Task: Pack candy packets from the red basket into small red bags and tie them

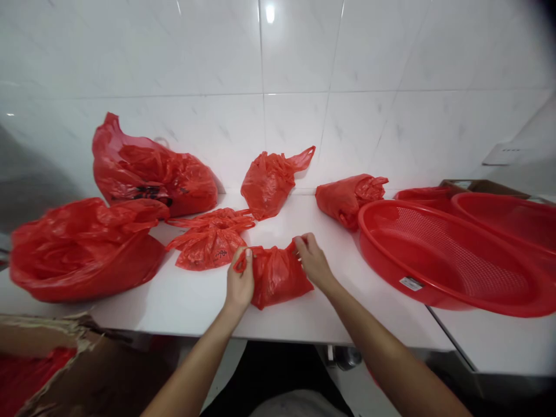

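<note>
In front of me, near the white table's front edge, a small filled red plastic bag rests on the tabletop. My left hand is closed on the bag's left handle, the thumb pressed over it. The right handle is pinched in the fingers of my right hand. What the bag holds cannot be made out through the plastic. Just behind my left hand lies another red bag with dark print and loose handles. Farther back, a bunched red bag stands near the wall.
Large red bags crowd the left side, one a wide open-topped bag. A rolled red bag lies beside a red plastic basket on the right. A torn cardboard box stands below at left. Behind is a tiled wall.
</note>
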`<state>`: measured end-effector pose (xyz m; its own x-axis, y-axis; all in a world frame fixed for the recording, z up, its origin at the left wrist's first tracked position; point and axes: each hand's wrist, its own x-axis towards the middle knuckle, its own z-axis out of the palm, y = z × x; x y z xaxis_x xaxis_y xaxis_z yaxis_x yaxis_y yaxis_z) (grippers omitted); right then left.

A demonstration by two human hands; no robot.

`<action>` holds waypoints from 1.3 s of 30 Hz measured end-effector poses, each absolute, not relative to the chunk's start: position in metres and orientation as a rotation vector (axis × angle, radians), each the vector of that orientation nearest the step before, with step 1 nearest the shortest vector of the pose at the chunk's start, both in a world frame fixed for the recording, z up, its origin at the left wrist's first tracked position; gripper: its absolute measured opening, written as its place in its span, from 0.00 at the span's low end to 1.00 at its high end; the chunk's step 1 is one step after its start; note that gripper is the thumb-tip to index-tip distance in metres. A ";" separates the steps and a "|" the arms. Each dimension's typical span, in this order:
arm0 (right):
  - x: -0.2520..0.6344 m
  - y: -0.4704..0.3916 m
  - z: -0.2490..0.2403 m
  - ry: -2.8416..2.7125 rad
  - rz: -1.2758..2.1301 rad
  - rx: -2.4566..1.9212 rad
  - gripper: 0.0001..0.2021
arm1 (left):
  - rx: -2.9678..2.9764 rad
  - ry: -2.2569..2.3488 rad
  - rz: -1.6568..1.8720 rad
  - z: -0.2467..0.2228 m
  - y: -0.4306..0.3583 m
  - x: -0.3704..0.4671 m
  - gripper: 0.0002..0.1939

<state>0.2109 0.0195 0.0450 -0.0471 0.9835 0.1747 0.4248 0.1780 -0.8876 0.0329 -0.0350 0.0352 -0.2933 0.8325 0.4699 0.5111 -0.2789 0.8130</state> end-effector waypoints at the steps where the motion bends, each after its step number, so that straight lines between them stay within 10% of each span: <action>1: 0.203 0.015 0.043 -1.691 0.739 -1.438 0.15 | 1.685 1.693 1.573 0.032 -0.032 0.037 0.16; 22: 0.214 0.050 0.013 -2.267 0.278 -1.836 0.11 | 1.987 2.223 0.522 0.018 0.005 0.005 0.16; 39: 0.216 0.054 0.008 -2.232 0.273 -1.942 0.13 | 1.969 2.279 0.365 0.011 0.011 0.006 0.17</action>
